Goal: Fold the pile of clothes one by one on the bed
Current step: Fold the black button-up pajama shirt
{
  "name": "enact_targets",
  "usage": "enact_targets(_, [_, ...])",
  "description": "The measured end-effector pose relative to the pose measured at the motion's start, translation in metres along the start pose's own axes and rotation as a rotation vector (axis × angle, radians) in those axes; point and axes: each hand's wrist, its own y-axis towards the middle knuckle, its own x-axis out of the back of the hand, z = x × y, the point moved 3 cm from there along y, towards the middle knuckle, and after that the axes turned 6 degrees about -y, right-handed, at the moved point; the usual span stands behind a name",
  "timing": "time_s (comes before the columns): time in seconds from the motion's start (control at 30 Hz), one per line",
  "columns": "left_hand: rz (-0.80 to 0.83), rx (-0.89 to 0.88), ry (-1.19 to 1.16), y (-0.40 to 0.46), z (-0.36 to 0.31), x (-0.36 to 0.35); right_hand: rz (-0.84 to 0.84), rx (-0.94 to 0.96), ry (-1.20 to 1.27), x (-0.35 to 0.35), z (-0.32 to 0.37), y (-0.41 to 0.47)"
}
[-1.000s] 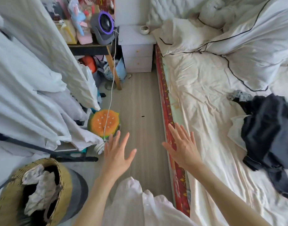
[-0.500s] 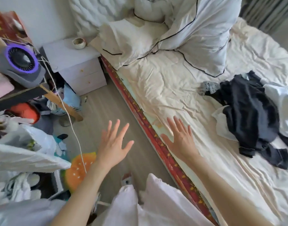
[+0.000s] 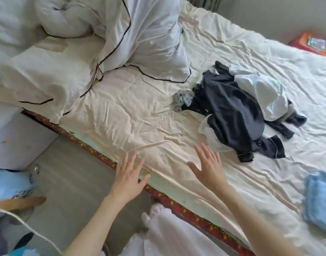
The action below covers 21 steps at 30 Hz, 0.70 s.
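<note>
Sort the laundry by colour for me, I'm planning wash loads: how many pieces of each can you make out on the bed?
Dark navy garment: 1
White garments: 2, as far as shows
Grey patterned piece: 1
Blue folded piece: 1
Total: 5 visible; the pile may hide more.

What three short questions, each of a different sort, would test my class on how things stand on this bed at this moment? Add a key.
1. True or false: the right hand grips the dark garment.
2. Which lies nearest the right edge of the view? A) the patterned sock B) the folded blue cloth C) the pillow
3. Fill in: both the left hand and the right hand have their fingers ____.

Key
1. False: it holds nothing, and the garment lies beyond its fingertips.
2. B
3. spread
</note>
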Motion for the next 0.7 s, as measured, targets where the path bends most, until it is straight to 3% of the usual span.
enact_targets(0.23, [0.123,-0.148,0.038,0.147,-0.078,0.009,0.007,-0.349,-0.005,0.018,-0.111,0.113])
enact_targets(0.47, [0.186,-0.327,0.076,0.236,-0.143,-0.014,0.048,-0.586,0.0,0.022,-0.212,0.205])
enact_targets(0.7, [0.216,-0.346,0.134,0.299,-0.165,-0.022,0.141,-0.663,-0.08,-0.008,-0.271,0.24])
